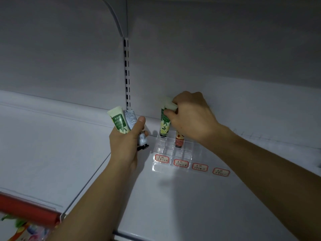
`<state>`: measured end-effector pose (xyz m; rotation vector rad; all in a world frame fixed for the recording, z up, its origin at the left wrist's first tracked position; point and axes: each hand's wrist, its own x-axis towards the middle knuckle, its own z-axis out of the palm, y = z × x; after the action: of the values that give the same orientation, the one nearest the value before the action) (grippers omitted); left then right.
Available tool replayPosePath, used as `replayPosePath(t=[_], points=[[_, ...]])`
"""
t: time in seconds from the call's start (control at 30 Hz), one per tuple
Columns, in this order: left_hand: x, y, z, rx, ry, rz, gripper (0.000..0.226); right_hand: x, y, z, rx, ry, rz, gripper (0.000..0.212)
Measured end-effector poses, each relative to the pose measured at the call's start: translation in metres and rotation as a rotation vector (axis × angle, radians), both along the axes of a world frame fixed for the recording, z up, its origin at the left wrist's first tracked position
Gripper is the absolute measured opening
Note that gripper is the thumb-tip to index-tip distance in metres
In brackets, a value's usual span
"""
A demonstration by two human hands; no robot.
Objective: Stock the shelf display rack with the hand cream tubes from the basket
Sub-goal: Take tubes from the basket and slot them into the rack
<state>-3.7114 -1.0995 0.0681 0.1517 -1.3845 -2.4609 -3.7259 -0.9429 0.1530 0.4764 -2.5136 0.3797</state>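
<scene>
At the bottom left corner, a red shelf-edge strip (29,210) shows, with colourful packaging (26,230) below it, blurred. Above lies a white shelf (191,206), its left part bare up to the back wall.

Near the middle of the shelf, the left hand (126,141) is curled around two hand cream tubes: a green tube (118,121) and a white tube (131,119) with small print, crimped ends up. A black cap (143,147) pokes out below the fingers.

Just right of it, against the back edge, stands a clear rack (171,153) divided into small compartments. Two tubes stand in it, caps down: a green-and-yellow tube (164,126) in a back-left compartment and an orange tube (179,140) just right of it, one row nearer. The right hand (189,117) pinches the top of the green-and-yellow tube, fingers curled.

Four red-bordered labels (161,158) run along the rack's front. The front compartments hold nothing. Right of the rack, the shelf is open to its far edge.
</scene>
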Motion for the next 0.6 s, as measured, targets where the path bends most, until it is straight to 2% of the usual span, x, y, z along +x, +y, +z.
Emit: replayPosePath(t=[0.17,0.23,0.47,0.6], points=[[0.002,0.000,0.001,-0.025,0.026,-0.006,0.029,0.005,-0.012,0.029,0.226,-0.168,-0.108,0.028],[0.002,0.000,0.001,-0.044,0.023,-0.002,0.035,0.001,-0.018,0.037,0.253,-0.221,-0.135,0.029],[0.002,0.000,0.001,-0.054,0.011,-0.027,0.020,-0.003,-0.029,0.028,0.321,-0.314,-0.190,0.017],[0.007,0.000,0.003,-0.091,0.090,-0.081,0.030,-0.001,-0.031,0.026,0.324,-0.322,-0.177,0.015]])
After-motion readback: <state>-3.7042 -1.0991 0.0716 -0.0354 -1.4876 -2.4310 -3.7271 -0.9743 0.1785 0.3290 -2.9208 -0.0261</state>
